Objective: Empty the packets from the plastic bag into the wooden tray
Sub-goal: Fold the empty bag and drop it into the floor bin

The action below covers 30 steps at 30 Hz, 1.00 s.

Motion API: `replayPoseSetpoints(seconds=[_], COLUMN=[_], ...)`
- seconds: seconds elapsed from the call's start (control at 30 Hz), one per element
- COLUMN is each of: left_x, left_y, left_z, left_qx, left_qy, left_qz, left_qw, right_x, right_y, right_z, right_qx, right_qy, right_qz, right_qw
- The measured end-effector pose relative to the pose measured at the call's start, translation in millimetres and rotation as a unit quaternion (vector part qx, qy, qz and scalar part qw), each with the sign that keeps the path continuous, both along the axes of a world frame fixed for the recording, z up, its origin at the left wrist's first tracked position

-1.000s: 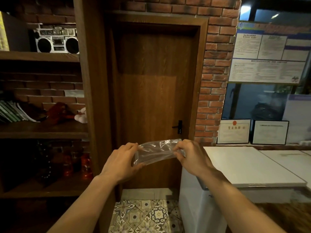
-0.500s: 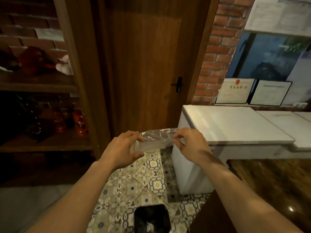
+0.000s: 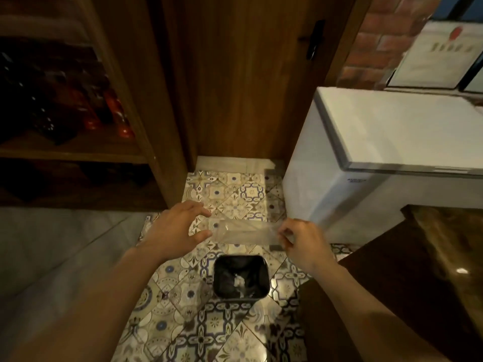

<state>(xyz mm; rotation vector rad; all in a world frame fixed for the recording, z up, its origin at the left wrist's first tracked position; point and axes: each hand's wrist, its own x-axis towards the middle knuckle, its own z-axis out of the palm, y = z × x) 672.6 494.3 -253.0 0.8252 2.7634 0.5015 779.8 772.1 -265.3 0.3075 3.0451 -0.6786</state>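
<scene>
A clear, flattened plastic bag (image 3: 245, 235) hangs stretched sideways above the patterned floor, just beyond a black bin. My right hand (image 3: 300, 241) pinches the bag's right end between thumb and fingertips. My left hand (image 3: 175, 229) is at the bag's left end with its fingers spread and nearly straight; only the thumb tip lies against the plastic. I see no packets inside the bag. The wooden tray and the packets are out of view.
A black bin (image 3: 240, 276) with a dark liner and some pale scraps stands on the tiled floor (image 3: 227, 194) below my hands. A white chest freezer (image 3: 366, 163) is at the right, a dark wooden counter (image 3: 418, 270) at the lower right, a wooden shelf unit (image 3: 78, 150) at the left, and a wooden door (image 3: 248, 74) ahead.
The view has tilted down from the door to the floor and the bin. My hands have lowered with the bag, and my left hand's fingers have opened off its left end.
</scene>
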Motion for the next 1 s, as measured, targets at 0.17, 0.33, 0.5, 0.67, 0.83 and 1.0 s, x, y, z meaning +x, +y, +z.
replayPoseSetpoints(seconds=[0.17, 0.33, 0.5, 0.67, 0.83, 1.0], left_x=[6, 19, 30, 31, 32, 30], left_y=[-5, -5, -3, -5, -8, -8], left_z=[-78, -159, -204, -241, -254, -253], left_qx=[-0.016, -0.046, -0.051, -0.056, -0.058, -0.047], left_qy=[-0.059, -0.115, -0.134, -0.152, -0.160, -0.157], left_qz=[0.023, 0.041, 0.053, 0.054, 0.053, 0.056], left_qw=[0.998, 0.991, 0.988, 0.985, 0.984, 0.985], right_x=[6, 7, 1, -14, -20, -17], right_y=[3, -3, -11, -15, -10, -3], right_z=[-88, -172, -223, -262, -282, -289], right_qx=[0.023, 0.039, 0.060, 0.055, -0.047, -0.148], right_qy=[-0.106, -0.165, -0.186, -0.189, -0.173, -0.158], right_qz=[-0.020, -0.040, -0.049, -0.079, -0.108, -0.171], right_qw=[0.994, 0.985, 0.980, 0.977, 0.978, 0.961])
